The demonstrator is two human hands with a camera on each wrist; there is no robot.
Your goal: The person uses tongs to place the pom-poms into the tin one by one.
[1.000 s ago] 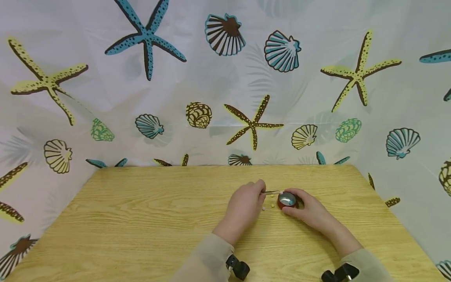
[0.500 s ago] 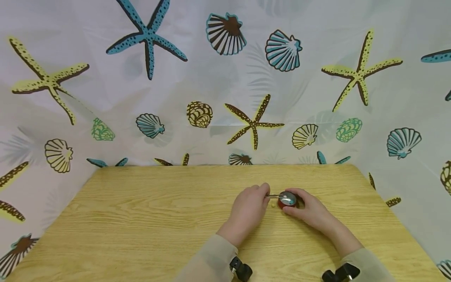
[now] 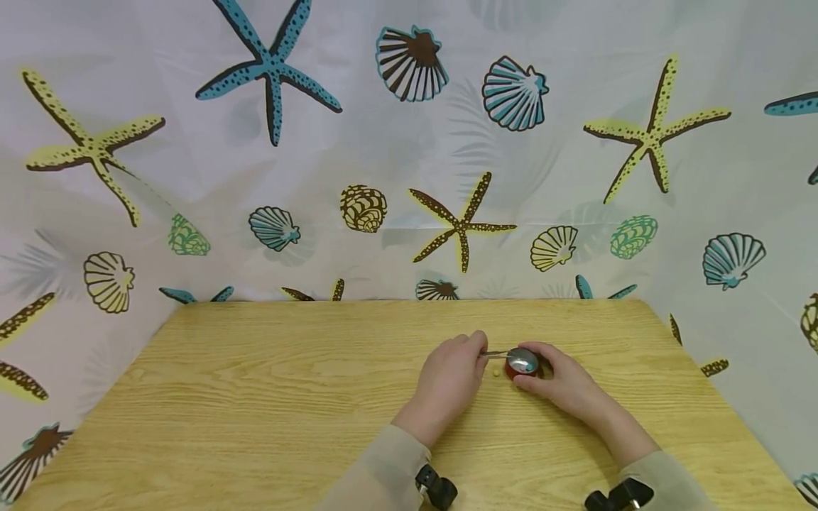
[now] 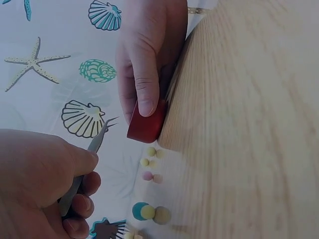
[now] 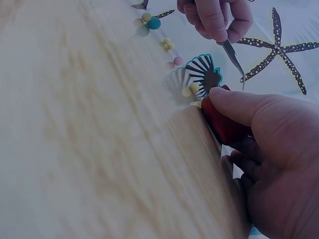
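The left grip (image 3: 447, 376) pinches tweezers (image 4: 98, 141) at nine o'clock of the red cup (image 4: 148, 130) — their pale bead is gone, likely inside. The right grip (image 3: 562, 376) curls round the cup.

In the head view, a hand could pass over the wooden tabletop (image 3: 243, 397) across the left half of the frame, and between the forearms at lower centre right. Right of centre, the left hand (image 3: 450, 376), its tweezers (image 3: 495, 353), the red cup (image 3: 522, 363) and the right hand (image 3: 562, 372) bar the way. Small balls (image 4: 147, 176) stand below the cup in the left wrist view. Patterned cloth (image 3: 396, 149) walls off the back and both sides.
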